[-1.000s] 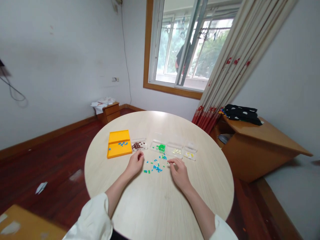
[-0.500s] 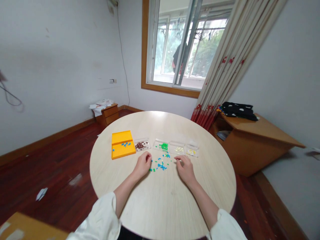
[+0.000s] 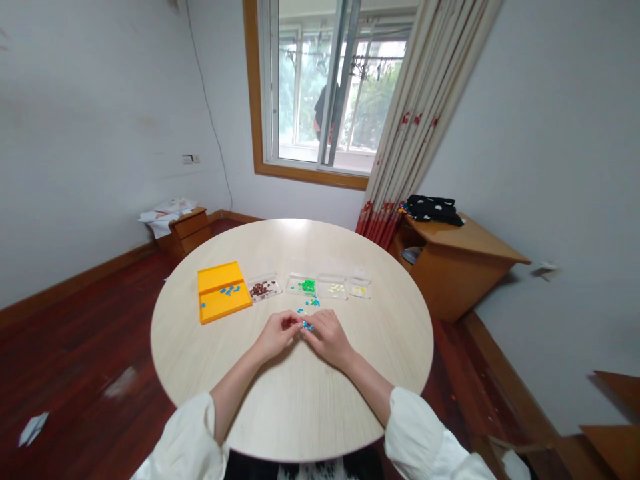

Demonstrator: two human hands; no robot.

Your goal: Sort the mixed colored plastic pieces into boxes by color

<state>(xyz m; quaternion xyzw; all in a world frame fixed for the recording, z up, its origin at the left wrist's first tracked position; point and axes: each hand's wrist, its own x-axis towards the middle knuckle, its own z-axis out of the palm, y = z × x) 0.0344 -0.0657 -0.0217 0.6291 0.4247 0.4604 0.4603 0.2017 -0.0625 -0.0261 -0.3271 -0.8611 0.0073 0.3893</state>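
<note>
My left hand (image 3: 279, 333) rests on the table with its fingers curled into a pinch; what lies between the fingertips is too small to make out. Beside it, my right hand (image 3: 329, 335) has its fingers stretched over the small pieces, and its thumb tip meets the left fingertips. Small blue pieces (image 3: 309, 327) show between the hands, partly hidden by them. Just beyond lie loose blue and green pieces (image 3: 313, 303). Behind these stand a clear tray of green pieces (image 3: 294, 291) and a clear tray of brown pieces (image 3: 276, 291).
An open yellow case (image 3: 215, 312) with several blue pieces sits at the left of the round table (image 3: 295, 400). Clear trays with pale pieces (image 3: 325, 295) and yellow pieces (image 3: 353, 295) stand on the right. A wooden cabinet (image 3: 450, 267) stands beyond the table.
Both hands have come together over the scattered pieces, the right hand moving left to meet the left one. The camera view has turned to the right.
</note>
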